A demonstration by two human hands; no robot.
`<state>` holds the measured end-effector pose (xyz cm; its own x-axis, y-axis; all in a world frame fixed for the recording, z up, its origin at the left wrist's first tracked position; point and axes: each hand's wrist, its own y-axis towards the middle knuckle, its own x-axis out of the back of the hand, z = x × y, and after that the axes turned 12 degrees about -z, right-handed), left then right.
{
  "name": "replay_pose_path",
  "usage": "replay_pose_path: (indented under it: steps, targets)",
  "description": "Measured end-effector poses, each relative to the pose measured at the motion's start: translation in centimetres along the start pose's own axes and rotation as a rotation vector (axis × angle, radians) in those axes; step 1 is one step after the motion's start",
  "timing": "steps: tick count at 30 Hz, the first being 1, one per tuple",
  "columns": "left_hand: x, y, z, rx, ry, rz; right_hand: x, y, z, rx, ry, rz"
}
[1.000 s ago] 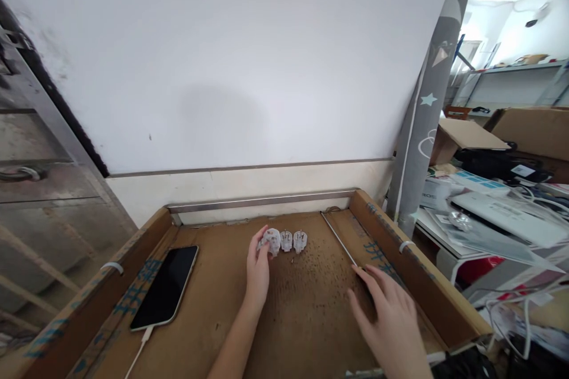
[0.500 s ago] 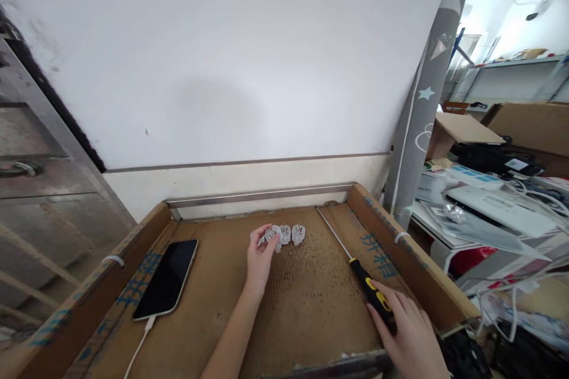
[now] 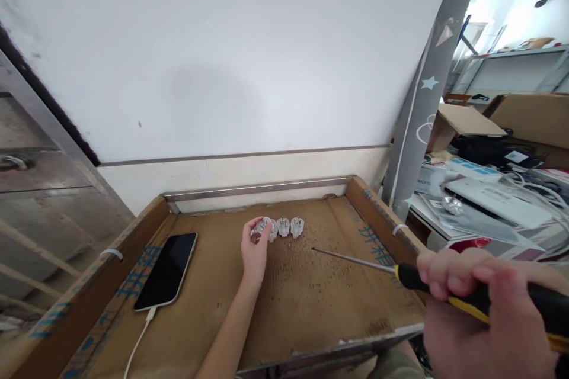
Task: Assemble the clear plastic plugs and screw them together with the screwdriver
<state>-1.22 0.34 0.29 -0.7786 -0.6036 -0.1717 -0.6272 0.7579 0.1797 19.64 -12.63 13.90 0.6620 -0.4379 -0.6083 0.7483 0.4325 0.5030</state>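
My left hand (image 3: pixel 254 249) reaches to the far middle of a cardboard-lined tray (image 3: pixel 311 302) and pinches the leftmost of three white plugs (image 3: pixel 265 228). The other two plugs (image 3: pixel 290 227) stand in a row just right of it. Close to the camera at the lower right, my right hand (image 3: pixel 484 314) is wrapped round the black-and-yellow handle of a long screwdriver (image 3: pixel 400 272). Its thin metal shaft (image 3: pixel 351 259) points left toward the plugs, lifted off the tray floor.
A black phone (image 3: pixel 167 270) lies face up at the tray's left, with a white cable (image 3: pixel 137 344) running toward me. A white wall is behind. A grey post (image 3: pixel 422 100) stands right of the tray, beyond it boxes, papers and cables. A metal rack is at the left.
My right hand closed on the screwdriver that lay along the tray's right side and lifted it toward me, its tip swinging left. My left hand stayed on the leftmost plug.
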Motion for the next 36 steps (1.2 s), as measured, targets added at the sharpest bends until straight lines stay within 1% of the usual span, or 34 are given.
replay_pose_path:
  steps: [2, 5, 8, 11, 14, 19, 21, 22, 25, 28, 30, 33, 36]
  targets:
    - [0.0, 0.0, 0.0, -0.015, 0.023, -0.013, -0.8, -1.2, -0.3, -0.023, 0.044, 0.009]
    - [0.1, 0.0, -0.2, -0.044, 0.059, -0.024, -1.6, -3.0, -1.5, -0.117, 0.044, 0.003]
    - [0.1, 0.0, -0.4, -0.063, 0.078, -0.037, -2.1, -4.2, -2.8, -0.182, 0.01, -0.041]
    - [0.0, 0.0, -0.5, -0.061, 0.08, -0.044, -2.2, -4.5, -3.5, -0.164, -0.021, -0.097]
    - [0.0, 0.0, -0.5, -0.079, 0.078, -0.039, -2.3, -4.3, -3.6, -0.13, -0.048, -0.123]
    - [0.0, -0.1, -0.4, -0.107, 0.111, -0.009, -2.1, -2.8, -2.2, -0.017, -0.048, -0.123]
    - [0.0, -0.4, -0.4, -0.153, 0.16, 0.057, -1.9, -2.0, -1.1, 0.013, -0.043, -0.128]
    - [0.0, -0.7, -0.4, -0.19, 0.192, 0.11, -1.8, -1.5, -0.5, 0.013, -0.037, -0.133]
    - [-0.1, -1.7, -0.4, -0.323, 0.293, 0.337, -1.3, -0.3, 0.9, -0.024, -0.024, -0.159]
    - [-0.2, -2.9, -0.5, -0.441, 0.412, 0.576, -0.9, 0.6, 1.6, 0.028, -0.041, -0.139]
    - [-0.2, -3.5, -0.6, -0.51, 0.494, 0.69, -0.9, 1.0, 1.7, 0.061, -0.049, -0.119]
    - [-0.3, -4.0, -0.6, -0.566, 0.549, 0.768, -1.3, 1.2, 1.7, 0.069, -0.052, -0.121]
    - [-0.3, -4.0, -0.8, -0.588, 0.542, 0.761, -1.9, 1.1, 1.7, 0.086, -0.046, -0.108]
